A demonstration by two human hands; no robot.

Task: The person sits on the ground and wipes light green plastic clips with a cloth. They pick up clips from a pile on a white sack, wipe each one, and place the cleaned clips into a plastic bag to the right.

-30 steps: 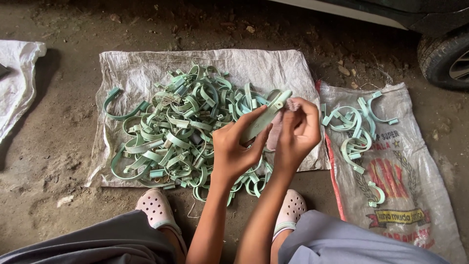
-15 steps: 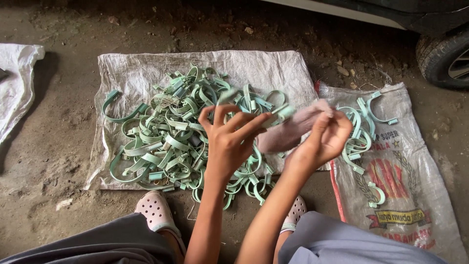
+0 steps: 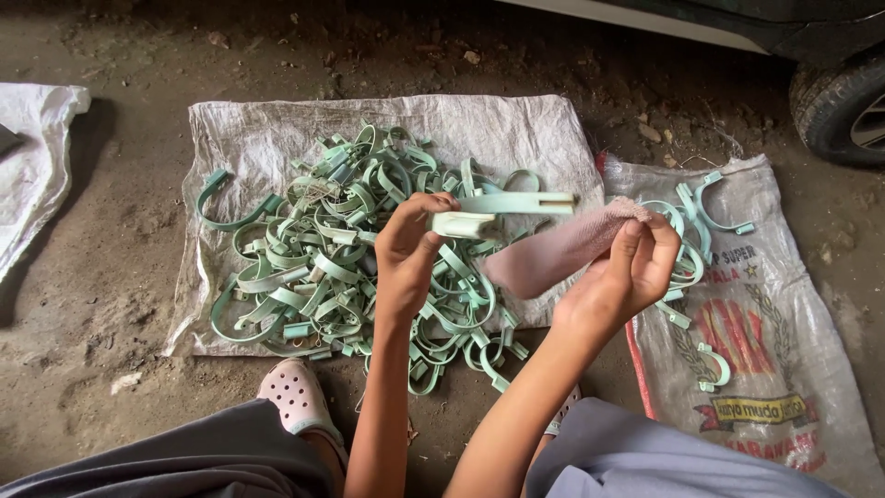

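Observation:
My left hand grips a pale green curved plastic clamp, held up over the heap with its long arm pointing right. My right hand pinches a pink cloth that stretches left toward the clamp without touching it. Below both hands a big tangled heap of the same green clamps lies on a white woven sack. A smaller group of clamps rests on a second printed sack to the right.
Bare dirt ground surrounds the sacks. A vehicle tyre stands at the top right. Another white sack lies at the left edge. My feet in pale clogs sit at the near edge of the heap.
My hands have drawn apart: the right hand with the cloth has moved right and down, and the left hand has turned the clamp so it now lies level.

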